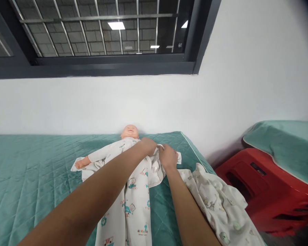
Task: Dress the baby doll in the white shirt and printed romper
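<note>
A baby doll (130, 131) lies on its back, head toward the wall, on a green quilted cover (28, 177). It wears a white printed outfit (136, 184) with long legs stretching toward me. More white cloth is spread under its arms, and its hand on the left (82, 162) pokes out of a sleeve. My left hand (148, 146) is closed at the doll's shoulder on the right, gripping white sleeve cloth. Beside it, my right hand (168, 157) pinches the same cloth. The doll's arm on that side is hidden by my hands and the fabric.
A crumpled white printed baby garment (218, 201) lies to the right of my right forearm. Past the bed edge stands a red plastic stool (269, 191) with a green cloth (287, 143) over it. A white wall (92, 106) and barred window (105, 34) rise behind.
</note>
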Motion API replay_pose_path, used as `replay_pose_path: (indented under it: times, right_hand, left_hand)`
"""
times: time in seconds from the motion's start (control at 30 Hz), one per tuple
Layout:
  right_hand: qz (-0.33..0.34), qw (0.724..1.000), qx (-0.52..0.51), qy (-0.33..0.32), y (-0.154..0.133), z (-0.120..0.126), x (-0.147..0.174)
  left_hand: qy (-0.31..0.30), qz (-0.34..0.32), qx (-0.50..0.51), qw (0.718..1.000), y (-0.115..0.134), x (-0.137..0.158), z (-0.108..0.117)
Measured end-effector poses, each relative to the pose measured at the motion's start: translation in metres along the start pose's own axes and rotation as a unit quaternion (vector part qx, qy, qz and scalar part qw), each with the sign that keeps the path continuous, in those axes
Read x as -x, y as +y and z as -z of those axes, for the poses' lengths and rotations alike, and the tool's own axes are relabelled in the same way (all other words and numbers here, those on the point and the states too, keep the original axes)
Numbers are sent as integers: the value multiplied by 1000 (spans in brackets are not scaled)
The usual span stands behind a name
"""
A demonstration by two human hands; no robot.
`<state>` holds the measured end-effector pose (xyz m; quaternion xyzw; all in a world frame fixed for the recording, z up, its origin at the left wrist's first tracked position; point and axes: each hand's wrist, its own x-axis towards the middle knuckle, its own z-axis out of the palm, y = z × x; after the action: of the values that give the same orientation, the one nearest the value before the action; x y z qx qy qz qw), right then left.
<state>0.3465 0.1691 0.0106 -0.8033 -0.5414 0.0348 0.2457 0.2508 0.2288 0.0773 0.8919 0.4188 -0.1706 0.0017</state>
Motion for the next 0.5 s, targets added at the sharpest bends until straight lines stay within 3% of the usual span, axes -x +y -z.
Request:
replay_pose_path:
  times: [0.27, 0.5]
  right_hand:
    - [-10, 1000, -4, -10, -3, 0, -1]
    - [-10, 1000, -18, -6, 3, -1, -1]
  left_hand:
    - [59, -53, -5, 997, -1, -5, -20]
    - [96, -48, -29, 994, -7, -1, -21]
